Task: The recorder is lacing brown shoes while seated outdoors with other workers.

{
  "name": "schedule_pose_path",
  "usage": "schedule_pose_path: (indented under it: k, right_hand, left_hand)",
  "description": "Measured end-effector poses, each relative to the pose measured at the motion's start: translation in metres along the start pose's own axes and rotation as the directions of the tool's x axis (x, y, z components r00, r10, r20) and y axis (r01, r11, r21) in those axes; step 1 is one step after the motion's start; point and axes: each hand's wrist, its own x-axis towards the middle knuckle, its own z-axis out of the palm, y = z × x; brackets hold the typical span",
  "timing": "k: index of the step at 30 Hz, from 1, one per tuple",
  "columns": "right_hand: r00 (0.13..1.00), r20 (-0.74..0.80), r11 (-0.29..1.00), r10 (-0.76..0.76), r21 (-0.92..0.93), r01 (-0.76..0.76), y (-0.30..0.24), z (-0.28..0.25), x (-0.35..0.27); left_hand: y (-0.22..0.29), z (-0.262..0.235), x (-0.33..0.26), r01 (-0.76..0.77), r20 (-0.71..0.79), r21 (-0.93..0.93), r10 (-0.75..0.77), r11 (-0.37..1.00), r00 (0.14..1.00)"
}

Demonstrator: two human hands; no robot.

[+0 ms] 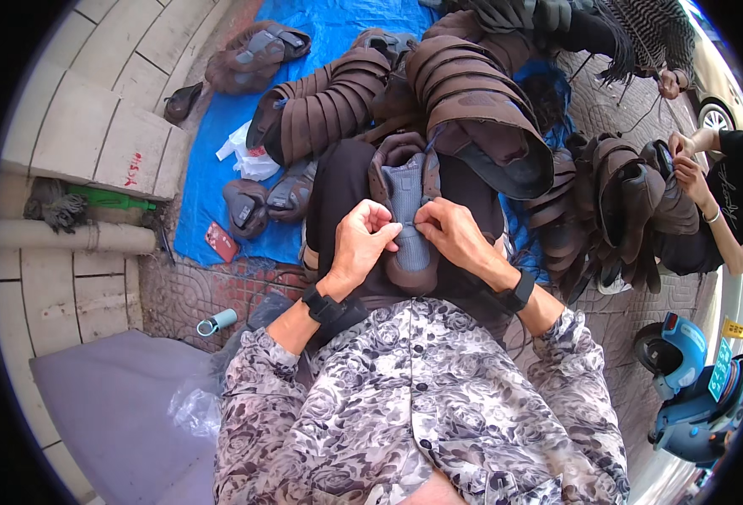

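A brown shoe upper (412,278) with a grey ribbed tongue (406,195) lies across my lap, its toe toward me. My left hand (361,241) pinches at the left edge of the tongue, thumb against the fingertips. Opposite it, my right hand (457,236) has its fingers closed at the tongue's right edge. A thin line crosses the tongue between the two pinches; whether it is a thread or a fold I cannot tell. What sits between the fingertips is too small to make out.
Nested stacks of brown shoe uppers (325,109) lie ahead on a blue tarp (207,181). A bigger stack (481,105) leans by my right knee. At right, another person's hands (689,172) work beside more uppers. A red phone-like object (221,241) lies at left.
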Motion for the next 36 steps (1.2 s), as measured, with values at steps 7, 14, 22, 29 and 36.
schedule_pose_path:
  k: [7, 14, 22, 29, 36]
  right_hand:
    - [0.994, 0.064, 0.968, -0.094, -0.227, 0.106, -0.011, -0.014, 0.005]
    - [0.962, 0.135, 0.941, -0.236, -0.214, 0.261, -0.012, -0.012, 0.006]
    - [0.955, 0.074, 0.943, -0.289, -0.153, 0.297, 0.001, -0.009, 0.011]
    - [0.974, 0.027, 0.960, -0.225, -0.163, 0.226, -0.010, -0.018, 0.000]
    - [0.962, 0.008, 0.950, -0.272, -0.154, 0.270, -0.007, -0.007, 0.000]
  left_hand:
    - [0.002, -0.002, 0.005, 0.043, 0.028, 0.013, -0.044, 0.999, 0.999]
    - [-0.001, -0.001, 0.003, 0.045, 0.095, -0.152, -0.031, 0.987, 0.995]
    - [0.000, 0.005, -0.002, -0.169, 0.076, 0.070, 0.163, 0.983, 0.984]
    - [0.005, 0.000, -0.001, -0.174, 0.132, 0.082, 0.162, 0.981, 0.978]
    - [-0.001, 0.005, -0.004, -0.191, 0.117, 0.089, 0.181, 0.978, 0.977]
